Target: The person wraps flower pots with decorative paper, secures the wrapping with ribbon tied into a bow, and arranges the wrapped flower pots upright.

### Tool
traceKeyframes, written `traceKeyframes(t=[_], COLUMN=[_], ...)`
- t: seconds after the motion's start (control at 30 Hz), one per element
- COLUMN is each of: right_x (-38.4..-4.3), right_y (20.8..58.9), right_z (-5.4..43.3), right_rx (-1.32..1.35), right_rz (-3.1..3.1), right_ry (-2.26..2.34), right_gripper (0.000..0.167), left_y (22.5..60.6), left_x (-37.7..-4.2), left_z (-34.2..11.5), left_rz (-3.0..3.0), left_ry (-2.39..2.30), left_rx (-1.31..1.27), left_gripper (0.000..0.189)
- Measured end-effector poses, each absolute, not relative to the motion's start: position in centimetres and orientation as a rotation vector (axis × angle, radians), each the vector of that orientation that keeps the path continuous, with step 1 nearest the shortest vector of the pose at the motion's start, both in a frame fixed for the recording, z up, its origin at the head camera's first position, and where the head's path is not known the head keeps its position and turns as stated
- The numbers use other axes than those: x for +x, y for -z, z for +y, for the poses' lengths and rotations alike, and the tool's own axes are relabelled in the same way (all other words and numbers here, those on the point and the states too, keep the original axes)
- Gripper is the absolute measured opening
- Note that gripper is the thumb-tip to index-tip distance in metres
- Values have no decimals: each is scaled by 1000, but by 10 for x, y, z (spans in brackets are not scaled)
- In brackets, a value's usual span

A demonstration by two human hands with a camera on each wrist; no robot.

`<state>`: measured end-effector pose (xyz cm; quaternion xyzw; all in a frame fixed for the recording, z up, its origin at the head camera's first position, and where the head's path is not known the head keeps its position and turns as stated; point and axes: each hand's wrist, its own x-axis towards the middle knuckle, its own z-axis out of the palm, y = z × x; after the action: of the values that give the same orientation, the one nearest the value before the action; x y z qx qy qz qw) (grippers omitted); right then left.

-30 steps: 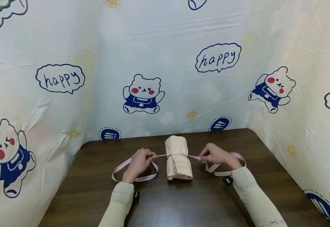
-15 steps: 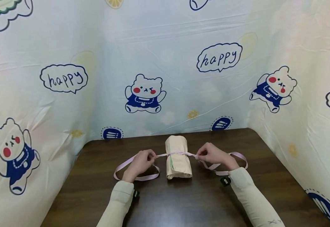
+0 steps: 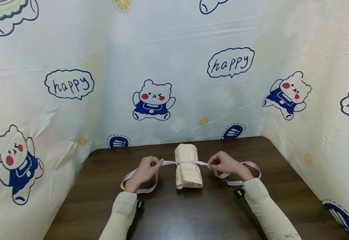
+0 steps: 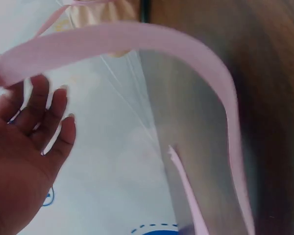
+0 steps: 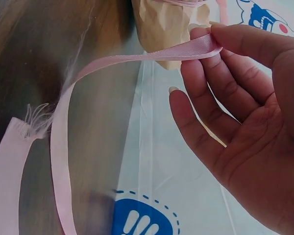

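A paper-wrapped bundle point(image 3: 189, 176), tan with a thin green strip on top, lies lengthwise on the table. A pink ribbon point(image 3: 169, 162) crosses its middle, gathered in a narrow knot on top. To the left, my left hand point(image 3: 145, 170) pinches one side of the ribbon between thumb and forefinger, its tail looping down by the wrist. On the opposite side my right hand point(image 3: 226, 164) pinches the other length. In the right wrist view, the ribbon point(image 5: 120, 58) runs from thumb and fingertip, and its cut end is frayed. The left wrist view shows the ribbon point(image 4: 137, 36) arching away from the fingers.
Under everything is a dark brown wooden table point(image 3: 174, 213). A pale curtain point(image 3: 186, 60) printed with bears and "happy" bubbles surrounds its back and sides. Loose ribbon tails lie on the table by both wrists. Each wrist carries a small black device point(image 3: 239, 192).
My left hand has moved slightly left, and more ribbon shows between it and the bundle. The right hand came slightly inward, then stayed nearly still. The knot looks narrower than a second ago.
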<state>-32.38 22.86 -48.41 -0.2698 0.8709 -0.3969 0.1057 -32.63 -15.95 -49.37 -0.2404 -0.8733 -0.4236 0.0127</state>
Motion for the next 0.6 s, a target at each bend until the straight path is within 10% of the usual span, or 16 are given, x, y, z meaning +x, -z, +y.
traceKeyframes(t=[0.23,0.6], right_x=[-322,-322], right_y=[479,479], right_z=[227,225], right_rx=[-777,-762], right_rz=[2587,2610], right_ry=[1175,1166], right_gripper=[8,8], left_y=[481,468], left_x=[-324,-320], left_z=[-150,-151], left_rz=[-2655,-2868], left_ry=[1514,1331], left_rx=[-762,-735], left_gripper=[60,26])
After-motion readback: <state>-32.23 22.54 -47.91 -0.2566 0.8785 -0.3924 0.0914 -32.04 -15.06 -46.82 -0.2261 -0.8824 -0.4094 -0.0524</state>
